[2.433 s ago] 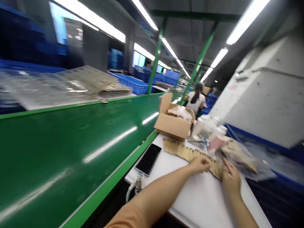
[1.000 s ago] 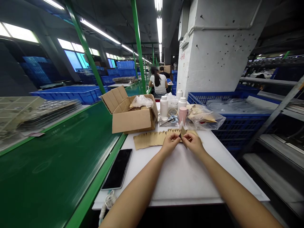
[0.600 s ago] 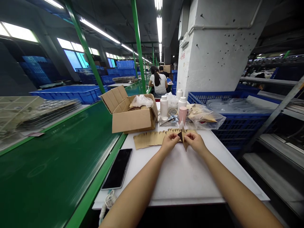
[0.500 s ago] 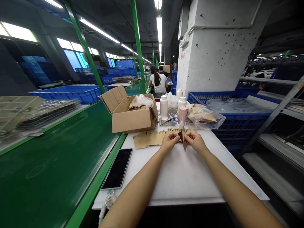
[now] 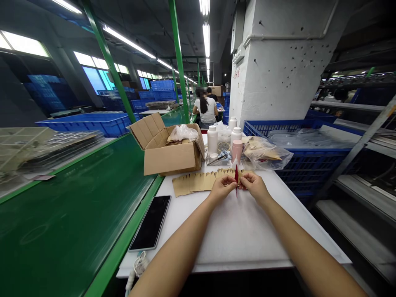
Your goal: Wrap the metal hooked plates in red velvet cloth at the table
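- Between the two hands, above the white table (image 5: pixel 241 235), the left hand (image 5: pixel 223 186) and the right hand (image 5: pixel 254 185) each pinch a red piece (image 5: pixel 236 178). Thumb and fingertips are closed on it, one hand on each side.
- The red piece shows almost edge-on, as a thin upright sliver. Its outline and material are hard to make out. The lower tip pokes out below the fingers.
- Just behind the hands, a row of overlapping brown paper pieces (image 5: pixel 193 183) lies flat. The hands hide its right end.
- Farther back stand an open cardboard box (image 5: pixel 168 159), white bottles (image 5: pixel 212 139) and a pink cup (image 5: pixel 237 149). A clear bag (image 5: pixel 266 153) lies there too, its brown contents indistinct.
- A dark-screened phone (image 5: pixel 150 222) lies at the table's left edge, with a green conveyor belt (image 5: pixel 62 214) alongside.
- To the right are a blue crate (image 5: pixel 278 126) and a white pillar (image 5: pixel 278 62). A person (image 5: pixel 206 109) sits far down the line, back turned.
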A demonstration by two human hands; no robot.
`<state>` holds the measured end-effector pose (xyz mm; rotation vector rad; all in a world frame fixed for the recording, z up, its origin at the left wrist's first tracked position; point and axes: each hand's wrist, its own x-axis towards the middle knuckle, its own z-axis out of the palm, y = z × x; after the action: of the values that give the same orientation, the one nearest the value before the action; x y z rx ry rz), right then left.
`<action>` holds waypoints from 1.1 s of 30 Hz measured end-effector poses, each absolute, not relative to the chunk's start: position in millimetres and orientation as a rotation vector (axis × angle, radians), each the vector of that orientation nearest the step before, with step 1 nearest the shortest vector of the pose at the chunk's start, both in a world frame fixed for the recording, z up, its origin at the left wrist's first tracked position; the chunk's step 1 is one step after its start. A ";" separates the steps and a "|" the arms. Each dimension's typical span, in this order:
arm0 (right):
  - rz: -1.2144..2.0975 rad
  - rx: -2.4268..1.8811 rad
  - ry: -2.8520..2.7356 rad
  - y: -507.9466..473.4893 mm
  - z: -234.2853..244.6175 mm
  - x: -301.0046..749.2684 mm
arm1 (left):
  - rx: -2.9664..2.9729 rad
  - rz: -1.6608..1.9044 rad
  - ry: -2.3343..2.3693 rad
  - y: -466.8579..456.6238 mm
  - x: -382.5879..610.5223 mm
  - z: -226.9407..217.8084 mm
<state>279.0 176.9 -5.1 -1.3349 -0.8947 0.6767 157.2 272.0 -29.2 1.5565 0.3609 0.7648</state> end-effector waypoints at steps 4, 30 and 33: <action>0.700 -1.317 -0.868 176.6 -4.8 277.6 | 1.585 0.780 0.394 271.6 155.6 -28.0; 0.668 -1.339 -0.870 177.4 -7.7 286.0 | 1.445 0.733 0.413 274.5 160.3 -29.4; 0.680 -1.337 -0.891 176.9 -7.2 285.1 | 1.442 0.723 0.413 273.2 158.7 -27.8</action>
<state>285.1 176.9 -7.2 -1.3369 -0.8906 0.6796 158.7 273.2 -27.8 1.4420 0.4129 0.7232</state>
